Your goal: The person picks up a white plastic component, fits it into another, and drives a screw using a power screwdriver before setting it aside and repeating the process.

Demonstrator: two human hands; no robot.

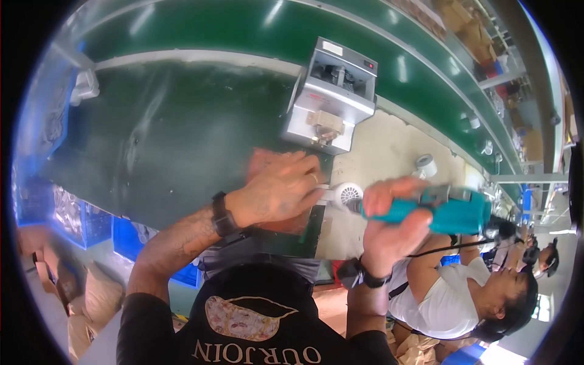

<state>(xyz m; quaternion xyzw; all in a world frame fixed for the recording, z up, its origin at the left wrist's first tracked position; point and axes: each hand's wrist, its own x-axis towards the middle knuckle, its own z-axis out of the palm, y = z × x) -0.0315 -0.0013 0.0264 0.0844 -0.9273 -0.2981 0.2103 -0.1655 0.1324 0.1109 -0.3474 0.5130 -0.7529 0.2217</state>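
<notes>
R hand (389, 222) grips teal driver (453, 212); L hand (280, 191) steadies part (348, 194).

Left hand (277, 191) lies flat, palm down, fingers spread; right hand (392, 222) is fisted, both forearms raised

The left hand (277, 191) covers most of a reddish-brown flat piece (261, 159), so its outline cannot be told; the white round part (348, 194) is partly hidden between both hands; the right hand (392, 228) wraps the teal power tool (453, 210), hiding its grip and its tip; the contents of the blue bins (79, 222) are blurred; the small machine (331, 97) shows inner parts too small to make out.
</notes>
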